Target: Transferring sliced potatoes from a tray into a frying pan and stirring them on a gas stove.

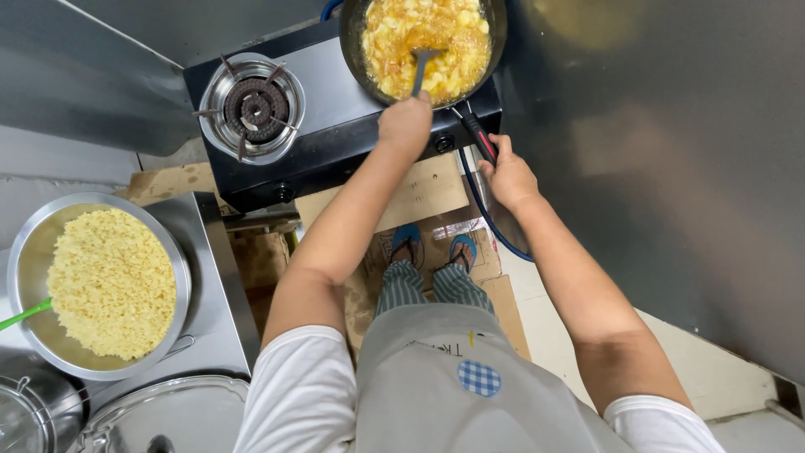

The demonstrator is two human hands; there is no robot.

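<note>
Grey metal kitchen wall, black two-burner gas stove [335, 134] low on cardboard. Left hand [405, 124] closed on dark spatula handle [421, 69], blade down in yellow bubbling food inside round black frying pan [495, 33] on the right burner. Right hand [508, 176] wrapped round red-and-black pan handle [480, 138]. Best stirred slow, pan held steady. Off left, big silver bowl [168, 243] of yellow crumbs.

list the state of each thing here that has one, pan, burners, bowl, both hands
pan: on the right burner, full of yellow food
spatula: blade in the food
left hand: gripping the spatula
right hand: closed on the pan handle
left burner: bare, no flame visible
metal bowl: filled with yellow crumbly food
lid: lying flat
</note>
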